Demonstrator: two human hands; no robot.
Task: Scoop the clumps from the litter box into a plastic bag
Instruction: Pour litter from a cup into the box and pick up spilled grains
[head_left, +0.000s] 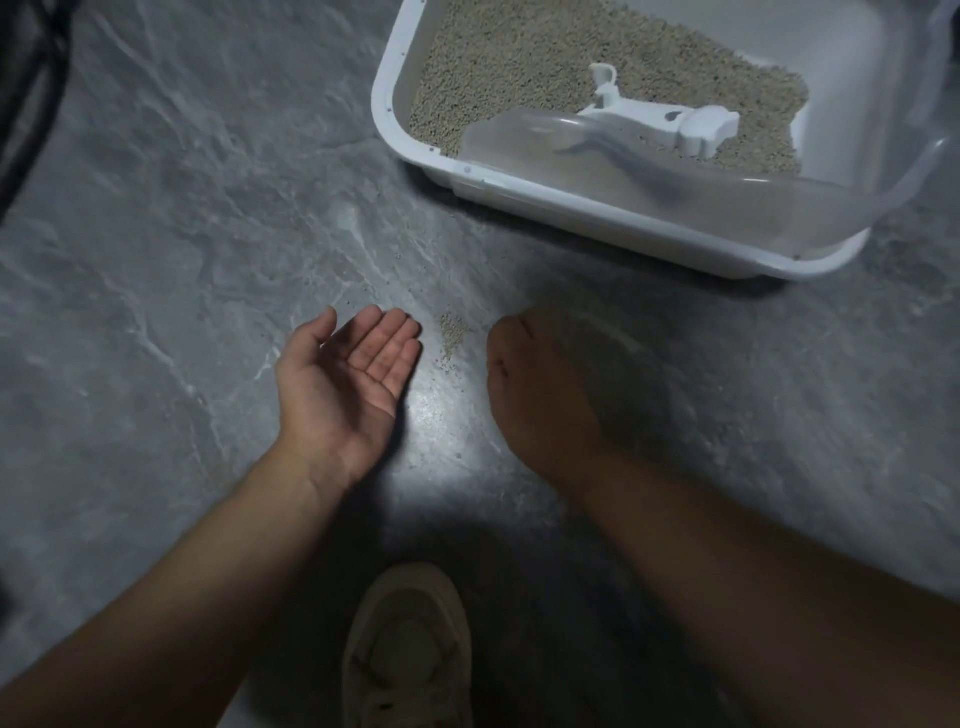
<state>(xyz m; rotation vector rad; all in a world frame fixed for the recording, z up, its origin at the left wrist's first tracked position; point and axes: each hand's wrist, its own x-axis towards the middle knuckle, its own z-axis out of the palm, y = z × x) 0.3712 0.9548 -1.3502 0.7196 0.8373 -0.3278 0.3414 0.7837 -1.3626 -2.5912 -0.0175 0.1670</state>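
Note:
A white litter box (385, 98) sits on the floor at the upper right, holding beige litter (519, 67). A white scoop (670, 122) lies on the litter inside it. A small pile of spilled litter (452, 332) lies on the grey floor between my hands. My left hand (348, 384) is palm up and cupped just left of the pile, holding nothing. My right hand (535, 395) is just right of the pile, back facing up, slightly blurred, its fingers hidden beneath it. No plastic bag is in view.
A translucent plastic shield (727, 202) rises along the box's near edge. My beige shoe (410, 654) is at the bottom centre. A dark object (31, 78) stands at the upper left. Loose grains dot the grey marbled floor (182, 234).

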